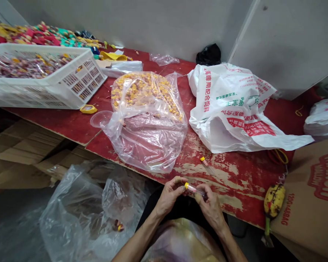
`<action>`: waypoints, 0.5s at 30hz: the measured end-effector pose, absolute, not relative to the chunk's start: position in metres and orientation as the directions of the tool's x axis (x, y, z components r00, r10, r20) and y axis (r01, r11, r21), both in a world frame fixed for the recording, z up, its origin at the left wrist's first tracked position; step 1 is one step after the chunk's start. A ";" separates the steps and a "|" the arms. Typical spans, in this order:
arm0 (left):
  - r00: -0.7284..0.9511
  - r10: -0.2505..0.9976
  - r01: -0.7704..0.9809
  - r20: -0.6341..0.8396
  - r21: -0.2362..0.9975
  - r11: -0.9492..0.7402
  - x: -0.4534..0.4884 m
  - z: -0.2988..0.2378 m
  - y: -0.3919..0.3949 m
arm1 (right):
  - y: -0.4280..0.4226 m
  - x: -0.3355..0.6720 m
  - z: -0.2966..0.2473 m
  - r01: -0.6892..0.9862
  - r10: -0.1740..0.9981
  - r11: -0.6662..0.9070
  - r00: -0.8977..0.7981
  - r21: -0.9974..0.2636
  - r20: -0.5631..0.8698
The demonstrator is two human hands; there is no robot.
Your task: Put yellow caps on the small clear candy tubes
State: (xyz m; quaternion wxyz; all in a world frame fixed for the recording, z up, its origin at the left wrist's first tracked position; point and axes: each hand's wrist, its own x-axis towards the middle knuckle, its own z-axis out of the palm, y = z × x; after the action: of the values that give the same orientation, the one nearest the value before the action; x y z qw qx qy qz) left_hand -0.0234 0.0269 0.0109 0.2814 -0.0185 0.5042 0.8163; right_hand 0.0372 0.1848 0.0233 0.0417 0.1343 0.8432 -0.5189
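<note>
Over the table's front edge, my left hand pinches the yellow-capped end of a small clear plastic tube with a printed label. Around the tube's other end, the fingers of my right hand are closed, hiding part of it. A similar yellow-capped tube lies on the red table just beyond my hands. Further back is a large clear plastic bag with many small yellow-topped pieces inside. What fills the held tube is too small to tell.
A white plastic crate of wrapped items stands at the left. To the right lies a white printed sack. A banana hangs beside a cardboard box. Below the table at left is an open clear bag.
</note>
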 end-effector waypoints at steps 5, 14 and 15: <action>-0.850 0.427 -0.461 -0.307 0.826 -0.324 -0.022 0.011 0.024 | 0.184 0.037 0.016 0.269 0.118 0.404 -0.963 -0.874 -0.242; -0.841 0.444 -0.470 -0.308 0.822 -0.322 -0.018 0.010 0.025 | 0.179 0.036 0.024 0.304 0.167 0.309 -0.950 -0.901 -0.264; -0.842 0.445 -0.469 -0.305 0.822 -0.323 -0.018 0.009 0.025 | 0.178 0.036 0.024 0.315 0.181 0.277 -0.945 -0.908 -0.273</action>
State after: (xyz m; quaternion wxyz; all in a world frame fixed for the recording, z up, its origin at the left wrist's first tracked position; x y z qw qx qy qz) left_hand -0.0177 0.0251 0.0093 0.2810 -0.0117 0.5095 0.8132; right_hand 0.0360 0.1785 0.0235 0.0577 0.1556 0.7971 -0.5806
